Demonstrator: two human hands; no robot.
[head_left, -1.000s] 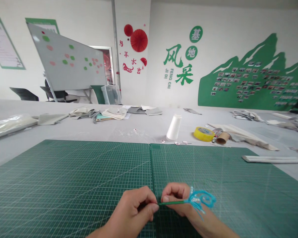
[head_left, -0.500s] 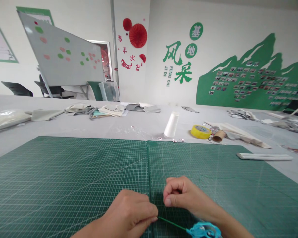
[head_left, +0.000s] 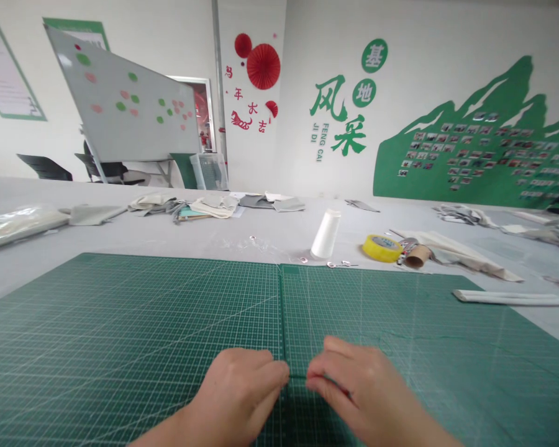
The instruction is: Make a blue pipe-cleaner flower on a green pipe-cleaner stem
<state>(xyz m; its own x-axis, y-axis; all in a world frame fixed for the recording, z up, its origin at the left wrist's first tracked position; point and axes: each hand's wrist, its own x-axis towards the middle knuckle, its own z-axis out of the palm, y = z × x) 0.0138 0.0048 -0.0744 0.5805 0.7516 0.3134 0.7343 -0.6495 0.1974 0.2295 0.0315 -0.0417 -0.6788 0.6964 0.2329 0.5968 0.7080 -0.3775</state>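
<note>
A short stretch of dark green cord (head_left: 298,377) runs level between my two hands, just above the seam of the green cutting mats (head_left: 177,310). My left hand (head_left: 242,391) is closed, thumb and forefinger pinching one side of it. From the right, my right hand (head_left: 358,385) pinches the other side, its fingers curled. Only a small gap parts the fingertips. The rest of the cord is hidden by my hands. A thin green strand (head_left: 442,337) lies loosely across the right mat.
Beyond the mats stand a white thread cone (head_left: 326,234), a yellow tape roll (head_left: 382,248) and a cardboard tube (head_left: 417,256). A white rolled strip (head_left: 507,298) crosses the right mat's edge. Fabric pieces (head_left: 214,205) lie farther back, with a plastic-wrapped bundle (head_left: 23,225) at left.
My right hand has come down and left and now pinches the cord close to my left hand. The light blue object at the bottom edge is out of view. The view has shifted slightly left.
</note>
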